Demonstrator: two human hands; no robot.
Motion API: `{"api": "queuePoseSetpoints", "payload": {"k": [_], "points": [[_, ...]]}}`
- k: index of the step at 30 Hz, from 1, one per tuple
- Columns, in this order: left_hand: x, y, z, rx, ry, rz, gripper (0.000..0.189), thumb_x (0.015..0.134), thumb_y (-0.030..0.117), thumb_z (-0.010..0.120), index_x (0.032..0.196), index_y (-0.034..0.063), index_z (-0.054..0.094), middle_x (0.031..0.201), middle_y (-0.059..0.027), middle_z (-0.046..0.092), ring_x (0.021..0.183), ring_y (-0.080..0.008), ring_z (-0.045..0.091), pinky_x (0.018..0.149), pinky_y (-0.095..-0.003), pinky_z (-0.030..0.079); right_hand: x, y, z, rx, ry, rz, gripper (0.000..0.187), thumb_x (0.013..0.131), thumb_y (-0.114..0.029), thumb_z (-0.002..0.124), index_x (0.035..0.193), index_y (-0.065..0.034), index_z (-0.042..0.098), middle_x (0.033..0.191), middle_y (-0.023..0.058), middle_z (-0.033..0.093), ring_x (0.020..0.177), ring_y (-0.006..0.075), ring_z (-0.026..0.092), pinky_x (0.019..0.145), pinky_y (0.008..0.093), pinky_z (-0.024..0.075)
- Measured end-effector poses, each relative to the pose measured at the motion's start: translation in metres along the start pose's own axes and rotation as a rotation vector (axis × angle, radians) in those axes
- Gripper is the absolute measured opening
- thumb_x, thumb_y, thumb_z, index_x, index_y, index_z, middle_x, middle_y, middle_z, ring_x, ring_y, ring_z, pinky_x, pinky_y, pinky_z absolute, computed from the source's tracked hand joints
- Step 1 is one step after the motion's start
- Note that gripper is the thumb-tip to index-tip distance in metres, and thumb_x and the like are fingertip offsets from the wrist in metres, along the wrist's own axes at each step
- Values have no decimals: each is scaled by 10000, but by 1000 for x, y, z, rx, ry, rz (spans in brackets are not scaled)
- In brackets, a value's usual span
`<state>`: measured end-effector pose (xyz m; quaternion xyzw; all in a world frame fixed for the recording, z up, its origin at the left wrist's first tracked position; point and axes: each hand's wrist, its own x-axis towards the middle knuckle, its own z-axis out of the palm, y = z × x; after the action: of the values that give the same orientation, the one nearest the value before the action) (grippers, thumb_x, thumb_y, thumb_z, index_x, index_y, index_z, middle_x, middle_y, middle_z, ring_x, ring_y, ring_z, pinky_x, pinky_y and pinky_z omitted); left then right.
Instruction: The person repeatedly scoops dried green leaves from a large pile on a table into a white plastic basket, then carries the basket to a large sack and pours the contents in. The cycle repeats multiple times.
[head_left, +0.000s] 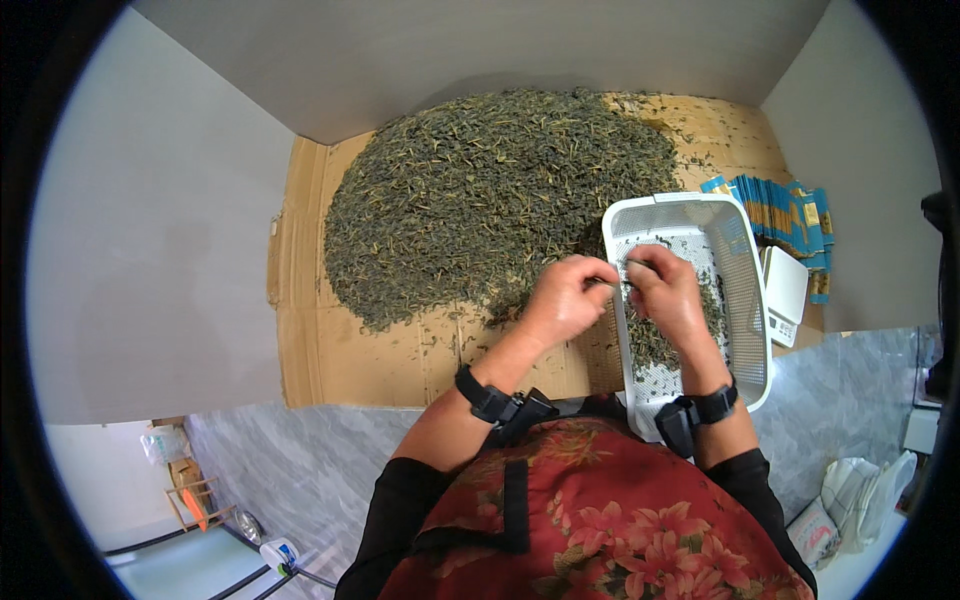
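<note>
My left hand (568, 298) is beside the left rim of a white perforated plastic basket (750, 330), thumb and fingers pinched on a small dark piece of dried leaf or stem (598, 282). Over the inside of the basket, my right hand (670, 291) pinches another dark sliver (634, 264). The fingertips of both hands are close together; the pieces are too small and blurred to tell apart well. Loose dried leaves (654, 341) lie on the basket's bottom, partly hidden under my right hand. A large heap of dried green tea-like leaves with pale stems (495, 187) spreads to the left.
Flattened cardboard (360, 367) lies under the heap, with grey panels (165, 247) standing around it. Right of the basket are a white digital scale (786, 289) and rows of blue-and-gold packets (772, 214). White bags (855, 495) sit on the floor at lower right.
</note>
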<state>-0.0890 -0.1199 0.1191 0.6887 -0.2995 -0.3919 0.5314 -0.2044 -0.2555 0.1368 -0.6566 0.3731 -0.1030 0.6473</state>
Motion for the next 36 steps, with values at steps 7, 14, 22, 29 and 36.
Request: {"api": "queuePoseSetpoints", "payload": {"k": [7, 14, 22, 29, 36], "points": [[3, -12, -19, 551, 106, 99, 304, 871, 81, 690, 1174, 94, 707, 1130, -132, 673, 1008, -280, 666, 892, -386, 556, -26, 33, -63, -986, 319, -364, 281, 947, -92, 639, 1215, -12, 665, 892, 122, 739, 765, 274, 722, 671, 352, 570], [-9, -79, -33, 1050, 126, -10, 216, 836, 68, 696, 1053, 67, 709, 1104, -149, 664, 1016, -366, 631, 932, -444, 515, -35, 23, -19, -647, 237, -408, 116, 861, -44, 677, 961, -22, 730, 950, 195, 720, 822, 356, 711, 759, 420, 578], [-24, -88, -79, 743, 283, -128, 200, 803, 73, 725, 1002, 92, 723, 1078, -148, 653, 990, -359, 655, 869, -446, 540, -21, 32, 65, -774, -192, -365, 445, 817, -106, 719, 1242, -16, 622, 1137, 254, 630, 998, 420, 658, 863, 466, 544], [-53, -84, -72, 905, 210, -234, 476, 805, 189, 791, 1251, 109, 643, 1208, -178, 594, 1140, -376, 594, 970, -454, 505, 14, 65, 119, -922, -247, -263, 432, 772, -138, 737, 1155, 8, 603, 1148, 303, 587, 1047, 453, 620, 915, 482, 525], [-45, -111, -59, 805, 277, -111, 189, 791, 33, 668, 977, 61, 681, 996, -196, 653, 939, -422, 643, 838, -475, 537, 30, 89, 149, -830, -341, -319, 220, 777, -153, 725, 956, -26, 715, 1041, 261, 677, 971, 411, 662, 887, 458, 544]]}}
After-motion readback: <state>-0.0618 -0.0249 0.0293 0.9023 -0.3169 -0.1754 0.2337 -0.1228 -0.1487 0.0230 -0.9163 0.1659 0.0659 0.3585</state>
